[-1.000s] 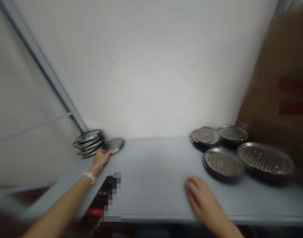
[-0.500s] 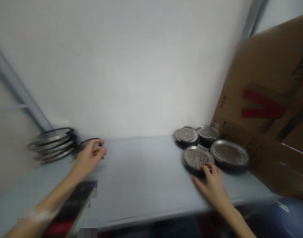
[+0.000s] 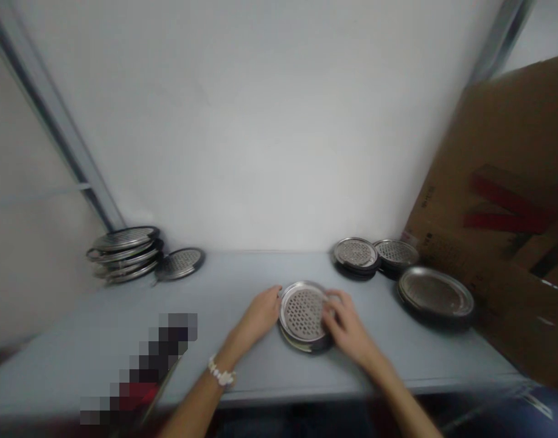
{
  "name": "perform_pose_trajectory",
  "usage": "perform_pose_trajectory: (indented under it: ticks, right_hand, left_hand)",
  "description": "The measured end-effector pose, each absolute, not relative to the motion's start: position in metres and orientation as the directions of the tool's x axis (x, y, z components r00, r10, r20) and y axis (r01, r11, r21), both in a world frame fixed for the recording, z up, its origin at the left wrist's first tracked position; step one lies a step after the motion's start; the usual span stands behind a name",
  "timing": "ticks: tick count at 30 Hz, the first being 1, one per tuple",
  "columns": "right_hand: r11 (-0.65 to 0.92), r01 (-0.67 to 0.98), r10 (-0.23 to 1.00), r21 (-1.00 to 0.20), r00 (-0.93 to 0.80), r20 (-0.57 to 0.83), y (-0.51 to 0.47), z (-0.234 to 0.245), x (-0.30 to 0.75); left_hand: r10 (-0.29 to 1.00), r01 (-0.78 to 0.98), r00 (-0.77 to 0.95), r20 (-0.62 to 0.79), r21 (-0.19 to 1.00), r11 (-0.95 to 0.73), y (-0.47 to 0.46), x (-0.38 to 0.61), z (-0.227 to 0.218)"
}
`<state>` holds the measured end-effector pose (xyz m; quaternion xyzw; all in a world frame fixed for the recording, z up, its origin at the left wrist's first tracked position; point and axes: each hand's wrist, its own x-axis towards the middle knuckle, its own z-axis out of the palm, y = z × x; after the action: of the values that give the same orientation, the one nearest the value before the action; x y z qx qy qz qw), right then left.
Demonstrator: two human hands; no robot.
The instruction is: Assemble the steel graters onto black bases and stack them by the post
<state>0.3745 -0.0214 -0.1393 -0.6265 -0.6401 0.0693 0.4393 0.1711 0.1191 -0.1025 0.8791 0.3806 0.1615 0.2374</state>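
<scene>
You have moved the perforated steel tray (image 3: 303, 313) from the right-hand group to the middle of the worktop (image 3: 242, 292), and both your hands are on it now. Your left hand (image 3: 260, 316) has also come away from the lone tray (image 3: 181, 263) it was at earlier, and that tray now lies by itself near the back wall (image 3: 242, 121).

Grip: clamped on the tray from both sides. Your left fingers (image 3: 272, 298) press against its left rim, and your right hand (image 3: 347, 325) curls over its right rim. The tray sits between your hands, toward the front of the worktop, with a dark underside showing along its near edge. You can't tell from this view whether a second tray is under it.

A white beaded bracelet (image 3: 221, 372) is on your left wrist. To the left, a tilted stack of trays (image 3: 126, 254) sits just beside the lone tray. To the right, two smaller tray stacks (image 3: 355, 255) (image 3: 396, 252) stand side by side at the back, touching or nearly so, and a larger tray (image 3: 435, 293) lies nearer the front. A brown cardboard box (image 3: 488, 243) leans at the right end. A pixelated object (image 3: 146, 365) covers the front left, too blurred to name.
</scene>
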Motion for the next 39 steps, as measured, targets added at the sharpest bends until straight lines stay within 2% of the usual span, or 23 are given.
perform_pose_trajectory:
  ticks: [4, 6, 8, 14, 19, 24, 26, 28, 29, 31, 33, 34, 36, 39]
  right_hand:
    - [0.155, 0.725, 0.845, -0.671, 0.255, 0.470, -0.012, -0.155, 0.374]
    - [0.140, 0.721, 0.871, -0.678, 0.236, 0.431, -0.014, -0.159, 0.374]
    - [0.136, 0.726, 0.896, -0.674, 0.200, 0.395, -0.016, -0.159, 0.374]
    - [0.078, 0.758, 0.907, -0.647, 0.215, 0.362, -0.018, -0.157, 0.383]
    - [-0.068, 0.784, 0.864, -0.617, 0.356, 0.356, -0.020, -0.156, 0.409]
    - [-0.158, 0.738, 0.825, -0.656, 0.464, 0.323, -0.025, -0.154, 0.430]
    - [-0.167, 0.732, 0.820, -0.661, 0.475, 0.319, -0.026, -0.154, 0.431]
    - [-0.168, 0.731, 0.819, -0.661, 0.477, 0.319, -0.026, -0.154, 0.427]
    - [-0.167, 0.732, 0.821, -0.661, 0.475, 0.318, -0.025, -0.154, 0.424]
    - [-0.157, 0.736, 0.827, -0.659, 0.463, 0.319, -0.021, -0.156, 0.418]
    - [-0.148, 0.743, 0.832, -0.653, 0.451, 0.324, -0.018, -0.157, 0.413]
    - [-0.150, 0.747, 0.831, -0.647, 0.450, 0.327, -0.017, -0.158, 0.412]
    - [-0.169, 0.755, 0.819, -0.633, 0.465, 0.336, -0.017, -0.158, 0.415]
    - [-0.232, 0.764, 0.775, -0.602, 0.519, 0.360, -0.023, -0.156, 0.432]
  left_hand:
    - [0.783, 0.593, 0.621, 0.043, 0.628, -0.504, 0.118, 0.169, -0.104]
    - [0.822, 0.615, 0.569, 0.007, 0.661, -0.431, 0.118, 0.163, -0.103]
    - [0.846, 0.646, 0.533, 0.001, 0.645, -0.407, 0.120, 0.158, -0.102]
    - [0.861, 0.777, 0.508, 0.039, 0.412, -0.477, 0.140, 0.143, -0.103]
    - [0.899, 0.859, 0.439, -0.003, 0.294, -0.419, 0.159, 0.118, -0.105]
    - [0.926, 0.905, 0.377, -0.001, 0.216, -0.368, 0.167, 0.099, -0.101]
    - [0.931, 0.916, 0.359, 0.066, 0.169, -0.365, 0.158, 0.103, -0.097]
    - [0.891, 0.886, 0.417, 0.178, 0.138, -0.442, 0.142, 0.114, -0.092]
    - [0.847, 0.840, 0.487, 0.213, 0.152, -0.521, 0.130, 0.122, -0.090]
    - [0.696, 0.634, 0.685, 0.215, 0.293, -0.715, 0.106, 0.139, -0.087]
    - [0.535, 0.418, 0.825, 0.181, 0.441, -0.794, 0.083, 0.154, -0.087]
    - [0.480, 0.358, 0.862, 0.162, 0.475, -0.804, 0.074, 0.160, -0.089]
    - [0.455, 0.342, 0.879, 0.140, 0.479, -0.808, 0.064, 0.167, -0.093]
    - [0.497, 0.398, 0.858, 0.127, 0.448, -0.801, 0.065, 0.166, -0.097]
